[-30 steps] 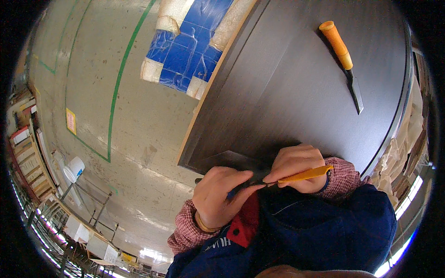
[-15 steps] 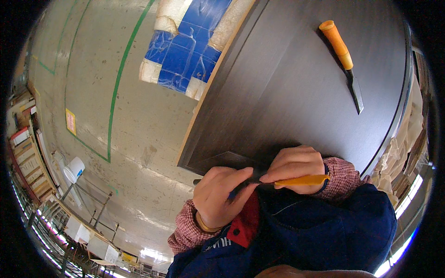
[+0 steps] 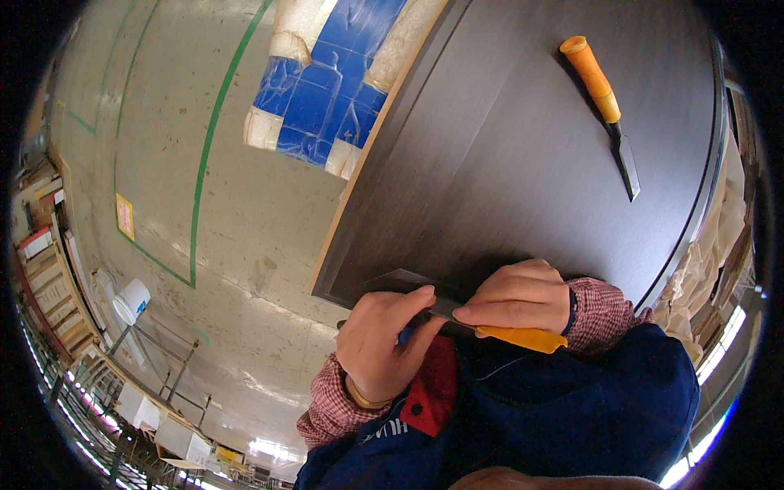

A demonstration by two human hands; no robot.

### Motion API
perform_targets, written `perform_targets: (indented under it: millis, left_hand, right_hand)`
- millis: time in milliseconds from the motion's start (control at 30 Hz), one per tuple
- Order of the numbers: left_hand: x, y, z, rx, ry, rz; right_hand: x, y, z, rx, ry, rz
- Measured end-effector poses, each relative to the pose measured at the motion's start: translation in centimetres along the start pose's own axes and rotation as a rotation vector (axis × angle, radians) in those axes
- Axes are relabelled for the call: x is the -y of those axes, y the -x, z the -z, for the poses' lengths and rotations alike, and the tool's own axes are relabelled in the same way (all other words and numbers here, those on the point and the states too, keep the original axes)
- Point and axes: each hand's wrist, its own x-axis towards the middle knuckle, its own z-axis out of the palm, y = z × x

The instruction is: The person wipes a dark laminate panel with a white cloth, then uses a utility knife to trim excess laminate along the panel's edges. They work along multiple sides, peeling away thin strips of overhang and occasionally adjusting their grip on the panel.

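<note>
Close to my body, over the near edge of a dark wood-grain panel [image 3: 490,163], both hands hold what looks like a file [image 3: 524,337], with a yellow handle and a narrow dark blade. My left hand [image 3: 385,336] is closed around the blade, whose dark tip sticks out past its left side. The fingers of my right hand [image 3: 518,298] pinch the tool where blade and handle meet. The handle slants down to the right below that hand. Farther off on the panel lies a chisel [image 3: 596,82] with an orange wooden handle, its blade toward me.
Left of the panel, a bundle [image 3: 314,102] wrapped in blue and white plastic rests beside its pale edge. Green lines mark the grey floor [image 3: 237,212]. A white bucket [image 3: 131,300] stands near a metal frame at left. Crumpled brown paper [image 3: 702,245] lies along the right side.
The yellow handle has swung downward and slightly left. Both hands have shifted a little to the left, still holding the tool. The chisel has not moved.
</note>
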Motion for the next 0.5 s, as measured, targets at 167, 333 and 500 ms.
perform_targets:
  millis: [167, 333, 500]
  left_hand:
    - [-0.10, 0.00, -0.04, -0.001, -0.007, 0.007]
    - [0.02, -0.02, 0.04, 0.000, 0.005, 0.006]
    - [0.05, -0.12, 0.11, 0.037, -0.115, -0.059]
  right_hand:
    - [-0.02, -0.07, 0.18, -0.023, 0.012, -0.005]
    - [-0.15, -0.18, 0.16, -0.028, 0.015, 0.020]
    - [-0.25, -0.28, -0.11, -0.025, 0.035, 0.006]
